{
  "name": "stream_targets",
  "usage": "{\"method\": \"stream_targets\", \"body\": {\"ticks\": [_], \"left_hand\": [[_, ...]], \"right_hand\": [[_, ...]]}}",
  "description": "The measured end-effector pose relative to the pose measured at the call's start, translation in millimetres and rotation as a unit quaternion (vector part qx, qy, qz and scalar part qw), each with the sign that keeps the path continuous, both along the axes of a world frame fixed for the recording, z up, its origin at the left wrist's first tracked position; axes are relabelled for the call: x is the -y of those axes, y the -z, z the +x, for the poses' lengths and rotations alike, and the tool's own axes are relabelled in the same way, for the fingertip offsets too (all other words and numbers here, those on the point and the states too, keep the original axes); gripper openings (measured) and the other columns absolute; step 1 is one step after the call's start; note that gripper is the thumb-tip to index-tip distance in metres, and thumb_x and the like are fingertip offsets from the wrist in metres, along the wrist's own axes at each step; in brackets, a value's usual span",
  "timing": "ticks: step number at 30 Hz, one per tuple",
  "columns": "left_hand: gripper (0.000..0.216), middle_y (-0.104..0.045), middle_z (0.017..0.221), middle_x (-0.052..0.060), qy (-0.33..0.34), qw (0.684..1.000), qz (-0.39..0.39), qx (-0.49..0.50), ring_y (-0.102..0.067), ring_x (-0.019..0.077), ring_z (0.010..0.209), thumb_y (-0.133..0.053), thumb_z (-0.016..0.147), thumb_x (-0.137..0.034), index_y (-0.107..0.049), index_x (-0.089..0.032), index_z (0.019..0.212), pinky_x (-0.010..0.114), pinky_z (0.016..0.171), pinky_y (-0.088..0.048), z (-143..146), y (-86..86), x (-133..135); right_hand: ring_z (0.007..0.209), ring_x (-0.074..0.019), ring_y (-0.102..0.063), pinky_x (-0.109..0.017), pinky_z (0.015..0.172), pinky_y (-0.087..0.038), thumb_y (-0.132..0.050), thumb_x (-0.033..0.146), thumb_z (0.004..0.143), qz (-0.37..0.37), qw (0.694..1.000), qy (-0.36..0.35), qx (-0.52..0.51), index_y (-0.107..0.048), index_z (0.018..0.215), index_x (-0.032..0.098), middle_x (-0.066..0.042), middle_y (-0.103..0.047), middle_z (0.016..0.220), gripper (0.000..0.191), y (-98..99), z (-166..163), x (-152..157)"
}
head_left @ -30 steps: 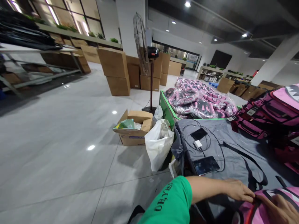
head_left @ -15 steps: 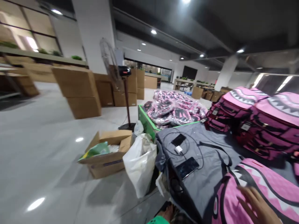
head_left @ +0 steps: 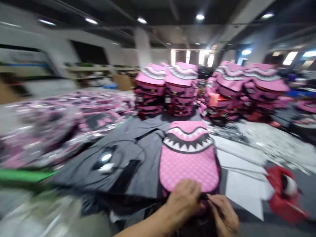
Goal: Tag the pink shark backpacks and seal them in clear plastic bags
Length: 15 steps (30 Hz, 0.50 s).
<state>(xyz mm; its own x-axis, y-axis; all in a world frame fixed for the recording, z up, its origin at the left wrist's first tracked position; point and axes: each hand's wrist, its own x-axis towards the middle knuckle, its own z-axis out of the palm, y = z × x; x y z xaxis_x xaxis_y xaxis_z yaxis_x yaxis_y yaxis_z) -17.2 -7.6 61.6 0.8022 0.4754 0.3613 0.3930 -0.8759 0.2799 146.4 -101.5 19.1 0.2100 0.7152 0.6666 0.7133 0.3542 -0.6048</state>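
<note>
A pink backpack [head_left: 189, 164] with a black-and-white shark-tooth print lies on the grey-covered table right in front of me. My left hand [head_left: 185, 199] is closed over its near end, knuckles up. Close beside it, my right hand [head_left: 223, 210] pinches the dark near edge of the same backpack between thumb and fingers. Motion blur and my left hand hide exactly which part is gripped. Below the hands, the backpack's underside is dark and hard to make out.
Stacks of pink backpacks [head_left: 181, 89] stand along the table's back. Left of me are a phone [head_left: 125, 176], a white charger [head_left: 106, 168] and cables. Plastic-wrapped backpacks [head_left: 61, 125] fill a green-edged bin. White sheets [head_left: 243, 187] and a red tape dispenser [head_left: 283, 194] lie right.
My view has swung right, from the floor and boxes to the table. The hand that rested open on the backpack is now closed at its near end, and both hands are in view.
</note>
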Motion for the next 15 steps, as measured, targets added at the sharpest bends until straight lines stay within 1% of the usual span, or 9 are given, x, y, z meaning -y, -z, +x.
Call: {"method": "stream_targets", "body": {"ticks": [1,3,4,6,9,11,12,14,15], "left_hand": [[0.022,-0.063,0.088,0.009,0.010,0.996,0.088,-0.032,-0.060,0.0242,0.079,-0.055,0.094,-0.027,-0.062,-0.013,0.111,0.038,0.069,-0.051,-3.3,-2.4,-5.8],[0.032,-0.063,0.086,0.005,0.062,0.976,0.202,-0.044,-0.058,0.0196,0.074,-0.051,0.091,-0.006,-0.057,-0.010,0.123,0.032,0.066,-0.049,-12.4,-4.0,-16.2],[0.038,-0.063,0.085,0.004,0.090,0.967,0.234,-0.040,-0.057,0.0183,0.072,-0.048,0.090,-0.001,-0.056,-0.009,0.126,0.031,0.065,-0.048,-18.1,-2.8,-18.4],[0.040,-0.063,0.084,0.004,0.126,0.955,0.268,-0.018,-0.056,0.0169,0.070,-0.042,0.090,0.002,-0.058,-0.008,0.126,0.030,0.065,-0.047,-30.0,3.5,-14.7],[0.036,-0.057,0.074,0.002,0.148,0.934,0.324,0.028,-0.052,0.0146,0.062,-0.042,0.093,0.001,-0.064,-0.008,0.120,0.030,0.059,-0.044,-38.2,15.9,2.5],[0.035,-0.053,0.069,0.001,0.144,0.929,0.337,0.052,-0.050,0.0142,0.058,-0.043,0.092,0.001,-0.065,-0.007,0.118,0.031,0.055,-0.041,-32.7,16.9,13.1],[0.035,-0.053,0.069,0.001,0.138,0.933,0.326,0.060,-0.050,0.0149,0.058,-0.043,0.093,0.000,-0.064,-0.007,0.120,0.031,0.055,-0.041,-27.7,13.6,16.1],[0.033,-0.057,0.072,0.002,0.126,0.949,0.279,0.079,-0.053,0.0166,0.063,-0.045,0.096,-0.007,-0.061,-0.009,0.125,0.032,0.059,-0.044,-18.5,1.5,14.9],[0.032,-0.059,0.075,0.003,0.121,0.956,0.249,0.097,-0.055,0.0173,0.066,-0.048,0.097,-0.012,-0.060,-0.011,0.127,0.032,0.062,-0.046,-16.8,-5.4,10.0]], "right_hand": [[0.066,-0.0211,-0.066,-0.031,0.055,-0.058,-0.055,0.028,0.096,0.000,0.999,0.030,-0.040,-0.071,0.113,0.037,-0.003,-0.067,0.080,0.025,-2.3,-2.0,16.3],[0.061,-0.0188,-0.063,-0.029,0.053,-0.056,-0.060,0.027,0.095,0.006,0.992,0.086,-0.094,-0.074,0.105,0.035,-0.001,-0.064,0.072,0.019,-10.0,1.7,27.4],[0.059,-0.0182,-0.062,-0.029,0.053,-0.054,-0.061,0.028,0.094,0.009,0.988,0.112,-0.102,-0.075,0.101,0.033,0.000,-0.063,0.069,0.016,-13.9,9.0,25.9],[0.060,-0.0180,-0.060,-0.030,0.056,-0.053,-0.063,0.033,0.093,0.018,0.982,0.154,-0.105,-0.077,0.094,0.030,-0.001,-0.064,0.069,0.014,-20.3,31.6,14.2],[0.069,-0.0191,-0.061,-0.031,0.061,-0.051,-0.061,0.043,0.093,0.018,0.977,0.180,-0.114,-0.075,0.086,0.025,-0.004,-0.068,0.075,0.024,-27.5,69.4,-24.9],[0.074,-0.0200,-0.061,-0.031,0.065,-0.050,-0.055,0.051,0.094,-0.015,0.971,0.203,-0.123,-0.071,0.077,0.022,-0.006,-0.068,0.079,0.037,-32.6,90.6,-61.5],[0.072,-0.0198,-0.060,-0.031,0.066,-0.049,-0.053,0.054,0.093,-0.044,0.968,0.212,-0.125,-0.068,0.071,0.021,-0.006,-0.066,0.075,0.042,-35.1,99.4,-79.3],[0.065,-0.0185,-0.057,-0.030,0.064,-0.047,-0.052,0.057,0.092,-0.088,0.967,0.204,-0.125,-0.062,0.061,0.021,-0.004,-0.060,0.066,0.049,-39.1,111.9,-105.1],[0.063,-0.0179,-0.056,-0.030,0.064,-0.046,-0.053,0.057,0.091,-0.103,0.967,0.197,-0.126,-0.062,0.061,0.020,-0.003,-0.058,0.064,0.048,-40.5,114.5,-110.4]]}}
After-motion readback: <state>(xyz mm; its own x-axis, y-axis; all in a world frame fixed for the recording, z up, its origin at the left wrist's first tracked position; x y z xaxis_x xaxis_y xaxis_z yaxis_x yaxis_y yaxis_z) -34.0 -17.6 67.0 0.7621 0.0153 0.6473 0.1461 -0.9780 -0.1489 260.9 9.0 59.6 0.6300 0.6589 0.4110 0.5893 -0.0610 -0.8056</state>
